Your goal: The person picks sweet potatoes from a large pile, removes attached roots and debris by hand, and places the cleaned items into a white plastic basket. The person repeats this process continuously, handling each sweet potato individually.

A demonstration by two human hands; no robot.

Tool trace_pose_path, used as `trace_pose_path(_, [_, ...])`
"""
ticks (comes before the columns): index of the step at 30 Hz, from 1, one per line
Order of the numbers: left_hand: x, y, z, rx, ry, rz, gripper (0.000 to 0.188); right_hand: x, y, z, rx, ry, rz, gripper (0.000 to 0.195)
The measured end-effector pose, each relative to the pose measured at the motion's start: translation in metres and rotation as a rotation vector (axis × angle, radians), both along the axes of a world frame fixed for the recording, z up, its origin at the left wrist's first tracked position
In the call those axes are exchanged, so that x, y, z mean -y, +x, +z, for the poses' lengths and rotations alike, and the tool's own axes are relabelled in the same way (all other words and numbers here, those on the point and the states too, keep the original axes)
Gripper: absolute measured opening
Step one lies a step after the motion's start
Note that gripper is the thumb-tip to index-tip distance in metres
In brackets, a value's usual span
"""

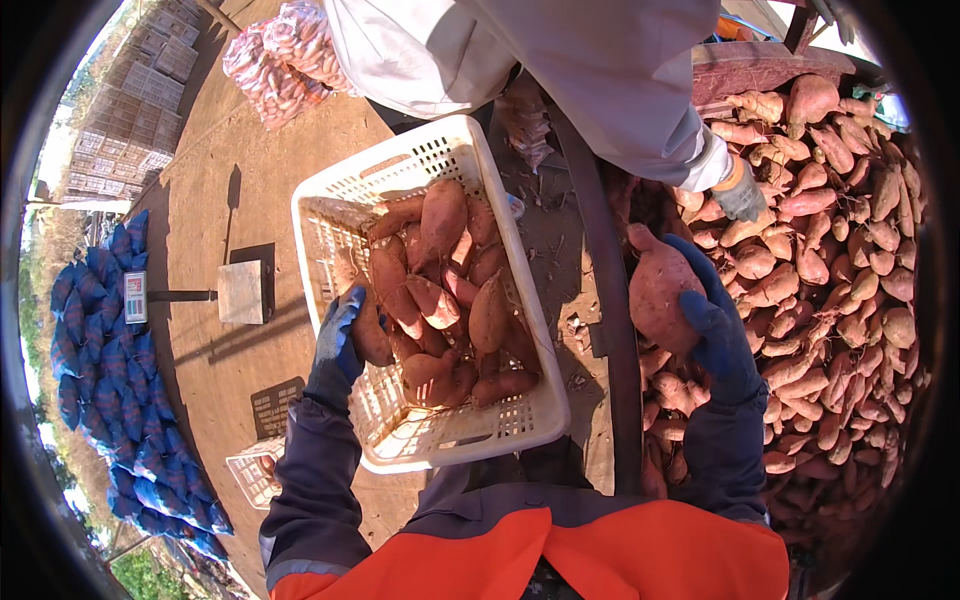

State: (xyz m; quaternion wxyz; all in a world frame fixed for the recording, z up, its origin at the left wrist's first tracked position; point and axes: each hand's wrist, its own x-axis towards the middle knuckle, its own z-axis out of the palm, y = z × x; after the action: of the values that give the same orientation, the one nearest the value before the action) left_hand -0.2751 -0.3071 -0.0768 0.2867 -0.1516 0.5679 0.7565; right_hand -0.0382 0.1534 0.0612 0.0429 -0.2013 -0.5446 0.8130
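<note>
A white plastic crate [487, 455] holding several sweet potatoes stands before me. My left hand [341, 330], in a blue glove, reaches inside its left wall and grips a long sweet potato [370, 330]. To the crate's right, my right hand [712, 311], also gloved in blue, holds a large rounded sweet potato [664, 292] over the edge of a big heap of sweet potatoes [802, 367]. Both of my palms are hidden from view.
A co-worker's gloved hand [741, 196] touches the heap at the upper right. A dark metal edge [616, 360] separates heap and crate. On the left are a platform scale [241, 292], blue sacks [112, 360] and stacked crates [131, 105]. Filled mesh bags [281, 67] lie behind.
</note>
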Motion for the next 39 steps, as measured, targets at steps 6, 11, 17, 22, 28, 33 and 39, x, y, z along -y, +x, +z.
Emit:
trace_pose_path(6, [-0.026,-0.016,0.007,-0.339,-0.295,-0.052,0.067,0.102,-0.09,0.009,-0.165,0.885,0.122,0.073])
trace_pose_path(11, [-0.011,0.022,0.022,-0.381,-0.356,-0.126,0.048,0.035,-0.043,-0.062,-0.051,0.685,-0.305,0.062])
trace_pose_path(17, [-0.03,0.071,0.033,-0.255,-0.237,-0.177,0.046,-0.074,-0.129,-0.182,0.442,0.417,-0.458,0.046])
trace_pose_path(22, [-0.111,0.103,0.079,-0.318,-0.155,-0.332,0.052,-0.129,-0.165,-0.222,0.525,0.74,-0.297,0.05])
trace_pose_path(28, [-0.195,0.131,0.103,-0.127,0.322,-0.536,0.062,-0.063,0.014,-0.085,0.265,0.061,-0.127,0.056])
trace_pose_path(33, [-0.22,0.143,0.094,0.064,0.568,-0.363,0.077,0.037,0.056,-0.01,0.02,0.286,0.215,0.056])
trace_pose_path(39, [-0.179,0.093,0.075,0.15,0.77,-0.183,0.092,-0.036,-0.072,-0.109,0.201,0.695,-0.159,0.058])
